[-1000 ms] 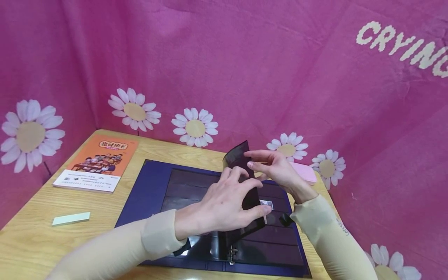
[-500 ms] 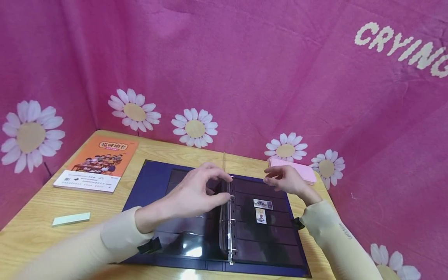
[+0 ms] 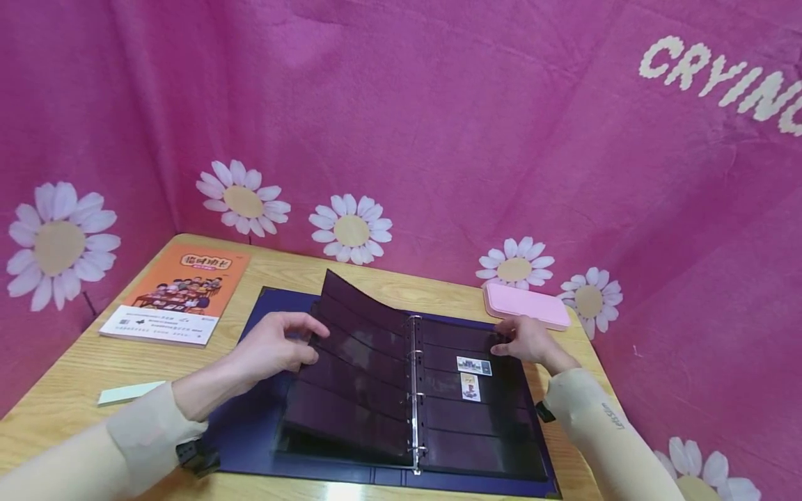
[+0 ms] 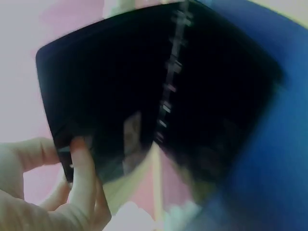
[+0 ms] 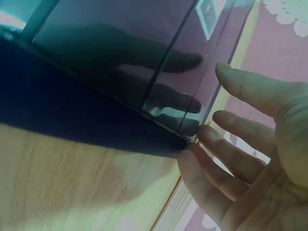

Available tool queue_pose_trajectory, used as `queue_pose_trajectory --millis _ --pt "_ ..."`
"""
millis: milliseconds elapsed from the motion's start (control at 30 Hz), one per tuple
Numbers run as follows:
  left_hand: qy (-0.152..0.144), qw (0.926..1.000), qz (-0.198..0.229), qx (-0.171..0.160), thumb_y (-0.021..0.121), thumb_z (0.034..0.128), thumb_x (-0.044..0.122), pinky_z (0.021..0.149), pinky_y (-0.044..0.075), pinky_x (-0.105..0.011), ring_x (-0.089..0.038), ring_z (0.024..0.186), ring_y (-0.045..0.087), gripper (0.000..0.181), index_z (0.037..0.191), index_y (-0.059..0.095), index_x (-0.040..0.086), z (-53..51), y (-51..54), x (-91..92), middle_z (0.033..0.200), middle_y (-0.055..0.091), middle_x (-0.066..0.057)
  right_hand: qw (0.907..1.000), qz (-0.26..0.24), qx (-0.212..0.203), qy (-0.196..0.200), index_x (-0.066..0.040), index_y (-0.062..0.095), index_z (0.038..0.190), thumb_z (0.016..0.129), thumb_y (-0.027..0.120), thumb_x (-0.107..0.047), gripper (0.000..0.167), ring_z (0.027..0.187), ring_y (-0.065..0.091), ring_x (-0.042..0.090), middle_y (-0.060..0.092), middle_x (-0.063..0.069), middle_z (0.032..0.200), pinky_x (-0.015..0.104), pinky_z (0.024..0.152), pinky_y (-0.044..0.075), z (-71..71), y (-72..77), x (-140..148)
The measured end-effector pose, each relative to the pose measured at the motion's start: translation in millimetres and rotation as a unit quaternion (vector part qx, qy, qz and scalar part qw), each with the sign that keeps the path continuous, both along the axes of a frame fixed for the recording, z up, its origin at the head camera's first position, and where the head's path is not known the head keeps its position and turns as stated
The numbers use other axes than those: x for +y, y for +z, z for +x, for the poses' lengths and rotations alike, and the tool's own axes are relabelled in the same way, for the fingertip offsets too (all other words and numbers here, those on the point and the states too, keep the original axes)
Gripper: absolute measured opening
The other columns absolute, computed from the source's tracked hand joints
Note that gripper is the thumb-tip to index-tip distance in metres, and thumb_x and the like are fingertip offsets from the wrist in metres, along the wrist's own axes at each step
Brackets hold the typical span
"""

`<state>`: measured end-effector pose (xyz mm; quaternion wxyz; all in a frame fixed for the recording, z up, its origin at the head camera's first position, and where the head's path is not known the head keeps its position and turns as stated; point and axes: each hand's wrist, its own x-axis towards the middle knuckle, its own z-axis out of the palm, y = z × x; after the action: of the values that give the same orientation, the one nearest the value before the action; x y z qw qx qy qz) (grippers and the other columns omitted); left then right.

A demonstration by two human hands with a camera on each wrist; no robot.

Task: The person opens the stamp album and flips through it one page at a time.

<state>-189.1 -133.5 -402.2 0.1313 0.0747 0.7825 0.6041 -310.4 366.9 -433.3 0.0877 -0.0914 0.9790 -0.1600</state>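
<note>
A blue ring-binder stamp album (image 3: 244, 428) lies spread on the table. My left hand (image 3: 266, 348) pinches the outer edge of a black pocket page (image 3: 357, 358), which tilts up and curves on the left side of the metal rings (image 3: 413, 396). In the left wrist view, thumb and fingers (image 4: 83, 168) are on either side of that page's edge. My right hand (image 3: 529, 341) is at the top right corner of the right page (image 3: 476, 456), its fingers loosely bent at the edge in the right wrist view. Two small stamps (image 3: 474, 366) sit in this page's pockets.
An orange book (image 3: 194, 282) lies at the back left, with a pale green strip-shaped block (image 3: 128, 393) in front of it. Behind the album's right corner rests a pink case (image 3: 526, 305). A pink cloth with daisies surrounds the wooden table (image 3: 63, 417).
The page first raised between both hands has swung left, held by my left hand, uncovering the two stamps. My right hand has let go and moved right to the album's corner.
</note>
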Motion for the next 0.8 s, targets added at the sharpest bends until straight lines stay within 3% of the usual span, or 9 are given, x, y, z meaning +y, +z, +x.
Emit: queue_pose_trajectory --millis 100,300,433,667,733,800 --pt "-0.003 0.9995 -0.025 -0.017 0.078 0.0840 -0.002 0.067 0.060 -0.032 -0.018 0.080 0.061 0.040 0.124 0.078 0.001 -1.4 -16.2 -9.4 0.104 0.057 -0.007 0.9999 0.014 0.009 -0.001 0.006 0.078 0.128 0.085 0.096 -0.017 0.052 0.106 0.074 0.036 0.081 0.026 0.124 0.060 0.104 0.060 -2.9 -3.2 0.7" --pt "-0.022 0.9926 -0.119 -0.012 0.083 0.0789 -0.006 0.059 0.062 -0.034 -0.017 0.065 0.064 0.034 0.111 0.080 0.004 -1.2 -38.1 -16.3 0.087 0.057 -0.004 0.9991 0.037 0.014 0.011 0.005 0.078 0.130 0.084 0.097 -0.017 0.054 0.099 0.071 0.031 0.082 0.023 0.119 0.058 0.099 0.060 -7.0 -7.0 -1.0" --pt "-0.027 0.9851 -0.170 0.004 0.084 0.0746 -0.009 0.055 0.061 -0.033 -0.016 0.054 0.064 0.033 0.104 0.077 0.006 0.3 -41.8 -14.4 0.075 0.057 -0.002 0.9985 0.049 0.015 0.022 0.004 0.077 0.134 0.086 0.096 -0.017 0.055 0.095 0.070 0.030 0.083 0.023 0.119 0.058 0.097 0.060 -7.9 -7.7 -0.6" --pt "-0.035 0.9777 -0.205 0.026 0.087 0.0716 -0.007 0.054 0.059 -0.031 -0.016 0.051 0.067 0.033 0.098 0.074 0.008 -4.6 -49.4 -14.3 0.071 0.059 -0.001 0.9980 0.054 0.018 0.028 0.003 0.077 0.135 0.086 0.097 -0.019 0.057 0.095 0.069 0.028 0.083 0.023 0.118 0.057 0.097 0.061 -9.4 -9.2 2.2" --pt "-0.042 0.9709 -0.232 0.043 0.087 0.0716 -0.004 0.056 0.058 -0.031 -0.016 0.051 0.068 0.032 0.097 0.073 0.009 -6.4 -49.0 -14.6 0.070 0.061 -0.001 0.9976 0.057 0.022 0.032 0.003 0.078 0.134 0.086 0.098 -0.019 0.057 0.095 0.069 0.028 0.083 0.022 0.117 0.057 0.096 0.061 -9.6 -9.3 2.6" --pt "-0.047 0.9554 -0.282 0.073 0.090 0.0728 0.003 0.061 0.056 -0.032 -0.015 0.058 0.068 0.031 0.097 0.073 0.011 -8.0 -44.1 -13.2 0.074 0.064 0.000 0.9970 0.063 0.025 0.036 0.002 0.078 0.135 0.086 0.098 -0.019 0.058 0.096 0.069 0.029 0.081 0.022 0.118 0.057 0.097 0.060 -9.4 -8.9 2.8"
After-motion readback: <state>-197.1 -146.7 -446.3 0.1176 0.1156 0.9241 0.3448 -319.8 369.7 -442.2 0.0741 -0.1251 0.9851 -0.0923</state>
